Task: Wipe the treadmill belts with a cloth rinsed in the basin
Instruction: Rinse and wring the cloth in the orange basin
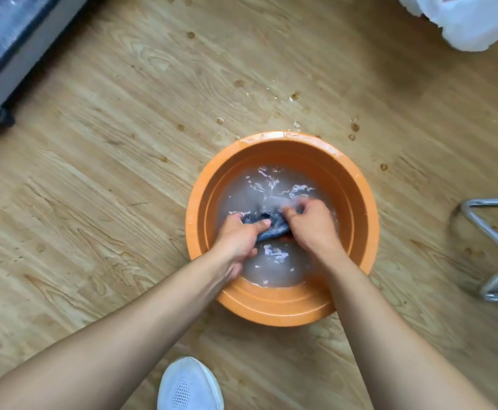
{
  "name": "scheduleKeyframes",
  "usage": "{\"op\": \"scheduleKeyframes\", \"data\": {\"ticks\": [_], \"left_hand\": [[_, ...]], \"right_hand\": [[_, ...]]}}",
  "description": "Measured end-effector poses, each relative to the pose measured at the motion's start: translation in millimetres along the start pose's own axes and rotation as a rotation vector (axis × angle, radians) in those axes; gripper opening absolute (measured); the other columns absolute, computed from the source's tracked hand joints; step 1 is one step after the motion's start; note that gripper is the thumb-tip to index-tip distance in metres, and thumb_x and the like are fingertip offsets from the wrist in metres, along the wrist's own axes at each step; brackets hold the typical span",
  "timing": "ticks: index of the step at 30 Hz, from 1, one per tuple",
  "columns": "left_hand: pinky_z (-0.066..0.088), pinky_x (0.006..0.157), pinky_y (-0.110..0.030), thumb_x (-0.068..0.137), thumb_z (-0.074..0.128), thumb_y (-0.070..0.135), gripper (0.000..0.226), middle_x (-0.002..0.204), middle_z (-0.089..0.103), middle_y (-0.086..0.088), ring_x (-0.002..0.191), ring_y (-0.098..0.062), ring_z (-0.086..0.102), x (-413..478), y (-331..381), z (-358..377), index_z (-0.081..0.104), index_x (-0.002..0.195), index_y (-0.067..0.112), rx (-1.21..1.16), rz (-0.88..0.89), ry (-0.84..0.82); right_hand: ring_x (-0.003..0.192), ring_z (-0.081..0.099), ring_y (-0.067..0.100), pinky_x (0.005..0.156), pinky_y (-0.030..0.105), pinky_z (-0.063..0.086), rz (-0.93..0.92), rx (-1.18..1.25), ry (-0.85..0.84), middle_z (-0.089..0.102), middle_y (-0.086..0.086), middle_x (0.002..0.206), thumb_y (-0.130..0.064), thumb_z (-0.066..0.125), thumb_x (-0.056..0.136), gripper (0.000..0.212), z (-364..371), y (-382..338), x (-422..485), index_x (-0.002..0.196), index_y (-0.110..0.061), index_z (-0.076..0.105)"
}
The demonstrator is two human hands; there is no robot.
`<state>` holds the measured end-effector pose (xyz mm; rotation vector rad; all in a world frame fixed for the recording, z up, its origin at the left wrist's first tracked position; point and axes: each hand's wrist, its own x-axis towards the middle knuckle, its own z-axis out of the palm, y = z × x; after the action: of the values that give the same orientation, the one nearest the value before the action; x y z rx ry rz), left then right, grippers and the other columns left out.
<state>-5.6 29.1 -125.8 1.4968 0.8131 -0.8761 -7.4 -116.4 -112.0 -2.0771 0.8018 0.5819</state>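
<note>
An orange basin (357, 184) with cloudy, rippling water stands on the wooden floor. Inside it lies a bunched blue-grey cloth (271, 229), partly under water. My left hand (241, 236) grips the cloth's left end with the thumb across it. My right hand (309, 223) grips the right end with curled fingers. Both hands meet over the middle of the basin. The corner of a treadmill (11, 51), with a dark belt and grey side rail, shows at the top left.
Water drops (293, 97) dot the floor beyond the basin. A white plastic bag (463, 22) lies at the top right. A metal tube frame (496, 247) stands at the right edge. My white shoe (188, 386) is near the bottom.
</note>
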Motion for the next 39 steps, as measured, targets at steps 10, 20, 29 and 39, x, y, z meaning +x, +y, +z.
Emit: {"op": "scheduleKeyframes", "data": {"ticks": [10,20,29,39], "left_hand": [[0.041,0.063,-0.028,0.089,0.067,0.032,0.016,0.071,0.069,0.003,0.069,-0.017,0.059,-5,3,-2,0.065,0.08,0.018,0.112,0.057,0.045],[0.057,0.087,-0.038,0.092,0.076,0.034,0.025,0.104,0.077,-0.006,0.095,-0.026,0.073,7,8,-4,0.071,0.109,0.016,0.103,0.239,0.176],[0.055,0.092,-0.036,0.087,0.082,0.037,0.049,0.121,0.073,-0.011,0.107,-0.03,0.07,11,15,-1,0.065,0.123,0.008,0.039,0.053,0.265],[0.056,0.103,-0.05,0.06,0.077,0.074,0.092,0.119,0.077,-0.008,0.11,-0.031,0.073,18,2,10,0.068,0.129,0.014,-0.071,-0.023,0.114]], "right_hand": [[0.123,0.063,0.03,0.105,0.03,0.044,-0.121,-0.144,0.094,0.073,0.007,0.127,0.0,0.047,0.091,0.047,-23,-12,-3,0.131,-0.017,0.066],[0.071,0.059,0.022,0.062,0.028,0.041,-0.184,-0.183,-0.133,0.06,-0.004,0.072,-0.031,0.068,0.1,0.02,-7,-2,3,0.087,-0.02,0.057],[0.104,0.066,0.02,0.083,0.029,0.043,-0.263,-0.105,-0.093,0.073,-0.001,0.111,-0.05,0.064,0.1,0.035,-10,-5,-8,0.118,-0.02,0.065],[0.104,0.067,0.025,0.098,0.041,0.052,0.031,0.112,0.139,0.072,0.001,0.112,-0.037,0.051,0.103,0.028,-4,13,9,0.114,-0.016,0.067]]}}
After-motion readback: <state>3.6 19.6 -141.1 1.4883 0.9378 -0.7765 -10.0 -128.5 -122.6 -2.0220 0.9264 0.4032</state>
